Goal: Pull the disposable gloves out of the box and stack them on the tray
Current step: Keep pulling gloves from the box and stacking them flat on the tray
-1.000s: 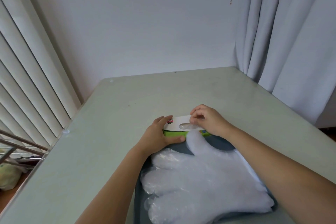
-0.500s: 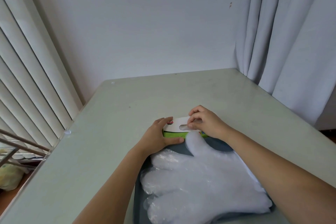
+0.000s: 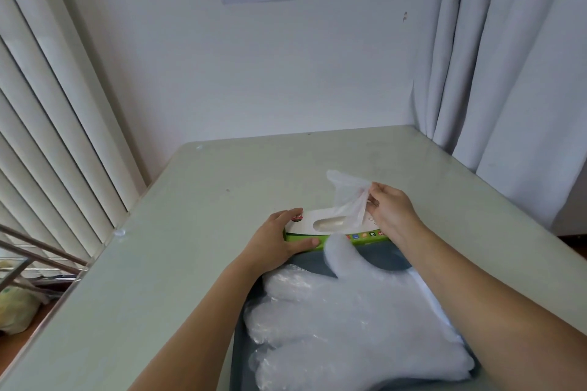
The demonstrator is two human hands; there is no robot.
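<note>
A white and green glove box (image 3: 320, 228) lies on the table just beyond the dark grey tray (image 3: 378, 259). My left hand (image 3: 279, 243) grips the box's left end, thumb along its front side. My right hand (image 3: 389, 208) pinches a clear plastic glove (image 3: 347, 197) that rises out of the oval slot in the box top. A stack of clear gloves (image 3: 349, 327) lies flat on the tray, fingers pointing left, thumb toward the box.
The pale green table (image 3: 190, 247) runs back to a white wall. Vertical blinds (image 3: 47, 136) hang at the left, curtains (image 3: 508, 73) at the right. A metal rack (image 3: 28, 263) stands below the table's left edge.
My right hand has lifted from the box slot, up and to the right, drawing a glove partly out of the box. My left hand has stayed on the box.
</note>
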